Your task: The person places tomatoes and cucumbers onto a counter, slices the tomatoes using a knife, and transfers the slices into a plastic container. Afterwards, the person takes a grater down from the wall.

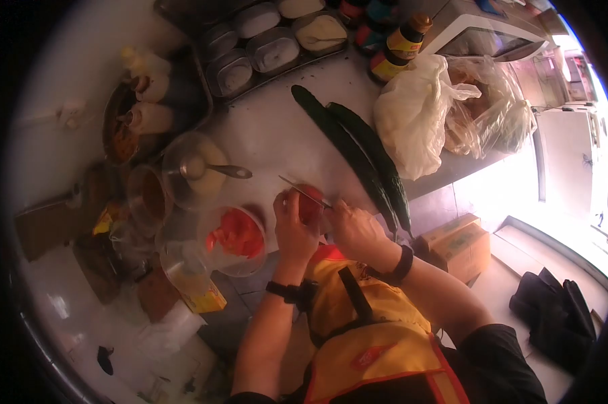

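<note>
My left hand (293,219) is closed around a red tomato (310,207) at the near edge of the counter. In my right hand (355,227) is a knife (296,184), its thin blade lying across the top of the tomato and pointing left. Just left of my left hand stands a clear bowl (262,264) with cut red pieces (236,233) in it. Two long dark green cucumbers (358,149) lie on the counter beyond and to the right of my right hand. My fingers partly hide the tomato and the knife's handle.
A ladle (233,172) rests in a clear tub (176,151) on the left. Several metal containers (271,50) line the back. Plastic bags (411,111) and a sauce bottle (403,47) stand at the right. A cardboard box (457,249) sits below the counter's right edge.
</note>
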Available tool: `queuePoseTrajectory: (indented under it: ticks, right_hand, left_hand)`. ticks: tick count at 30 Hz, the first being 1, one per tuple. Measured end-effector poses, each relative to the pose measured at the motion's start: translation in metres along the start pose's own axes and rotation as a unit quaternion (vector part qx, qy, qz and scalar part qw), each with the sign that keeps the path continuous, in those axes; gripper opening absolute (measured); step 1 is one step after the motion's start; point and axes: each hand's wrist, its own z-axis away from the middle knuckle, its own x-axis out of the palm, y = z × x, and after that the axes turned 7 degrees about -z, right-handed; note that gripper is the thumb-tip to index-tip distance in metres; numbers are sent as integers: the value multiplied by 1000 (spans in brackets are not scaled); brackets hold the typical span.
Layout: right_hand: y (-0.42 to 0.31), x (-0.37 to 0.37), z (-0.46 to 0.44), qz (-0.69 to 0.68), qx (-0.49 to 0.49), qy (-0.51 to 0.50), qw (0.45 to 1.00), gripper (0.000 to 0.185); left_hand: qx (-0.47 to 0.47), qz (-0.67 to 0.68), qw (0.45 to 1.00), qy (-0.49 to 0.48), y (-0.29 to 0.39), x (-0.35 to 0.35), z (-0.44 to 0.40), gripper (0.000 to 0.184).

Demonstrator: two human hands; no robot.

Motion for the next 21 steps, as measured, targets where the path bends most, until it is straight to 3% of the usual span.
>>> queuePoseTrajectory:
  ticks: [4, 8, 10, 13, 16, 21]
  right_hand:
    - [4, -2, 12, 25, 71, -47, 996, 24]
    - [1, -6, 24, 32, 22, -13, 999, 22]
    - [-9, -6, 9, 62, 56, -59, 995, 20]
    - [-12, -1, -9, 98, 32, -71, 992, 18]
    - [-8, -11, 20, 32, 115, -37, 992, 17]
    - [-6, -13, 26, 28, 106, -23, 994, 18]
  left_hand:
    - [-17, -10, 1000, 3, 3, -2, 0, 54]
    - [5, 1, 1000, 10, 7, -4, -3, 53]
    - [1, 2, 1000, 8, 5, -2, -2, 53]
    - [13, 6, 1000, 23, 3, 1, -3, 53]
    - [22, 6, 999, 34, 0, 3, -1, 53]
    - [16, -13, 1000, 20, 3, -1, -1, 53]
